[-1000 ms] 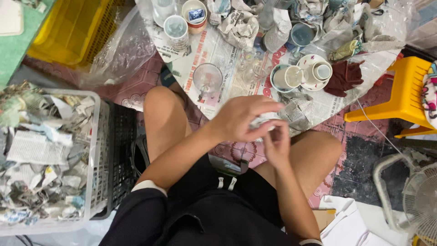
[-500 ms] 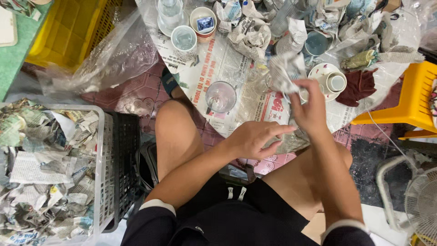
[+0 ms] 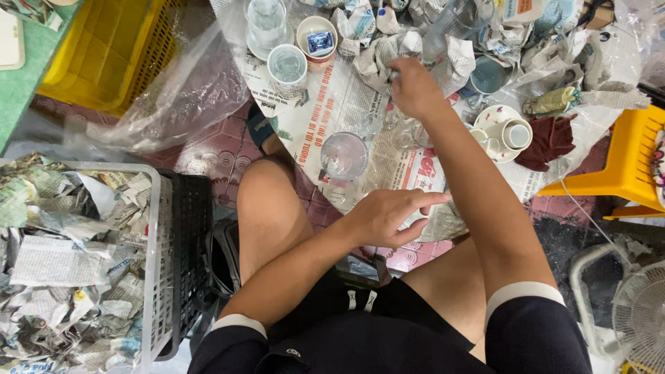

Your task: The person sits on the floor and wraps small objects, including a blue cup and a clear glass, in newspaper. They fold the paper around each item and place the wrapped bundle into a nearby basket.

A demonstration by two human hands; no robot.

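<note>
The person sits on the tiled floor [image 3: 222, 156] with bare knees apart, and newspaper sheets [image 3: 325, 104] are spread ahead of them at twelve o'clock. The right hand [image 3: 414, 88] is stretched far forward, fingers curled down into a heap of crumpled newspaper [image 3: 388, 48]; it seems to pinch a small clear object against the paper, but the fingertips are hidden and what it grips cannot be told. The left hand [image 3: 388, 216] hovers low over the near edge of the newspaper sheets, between the knees, loosely open with the forefinger pointing toward three o'clock and nothing held in it.

Between the two hands, at about eleven o'clock from the left hand, a clear glass bowl [image 3: 344, 156] stands on the paper. Further out at eleven o'clock stand a white patterned cup [image 3: 287, 64], a tall clear glass on a saucer [image 3: 267, 21] and a small round bowl with a reddish rim [image 3: 316, 36], close to one another. At two o'clock from the left hand, just right of the right forearm, a white saucer carries a small white cup [image 3: 517, 133], and a dark red cloth [image 3: 551, 140] lies touching its right side. A bluish cup [image 3: 488, 74] rests among more paper wads at one o'clock.

A yellow plastic stool [image 3: 623, 163] stands at three o'clock, a yellow crate [image 3: 104, 52] at ten o'clock, and a white basket [image 3: 156, 277] full of crumpled newspaper at eight o'clock, with a black crate [image 3: 190, 235] just beside it. A white fan [image 3: 637, 318] shows at four o'clock.
</note>
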